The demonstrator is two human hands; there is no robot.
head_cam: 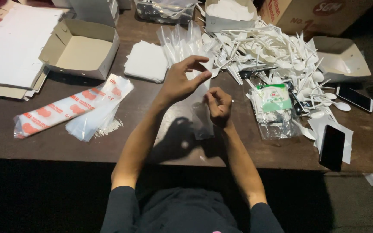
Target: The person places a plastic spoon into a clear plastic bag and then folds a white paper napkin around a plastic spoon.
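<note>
Now both hands raised over dark table (65,142), working clear plastic sleeve (201,116) between them. Left hand (182,80) fingers spread and curled, thumb and forefinger pinching sleeve top. Right hand (219,105) closed narrow, gripping sleeve edge lower down. Sleeve hangs toward table edge. Pile of white plastic spoons (273,51) just right; napkin stack (146,61) and open cardboard box (80,47) left; black phone (332,146) far right.
</note>
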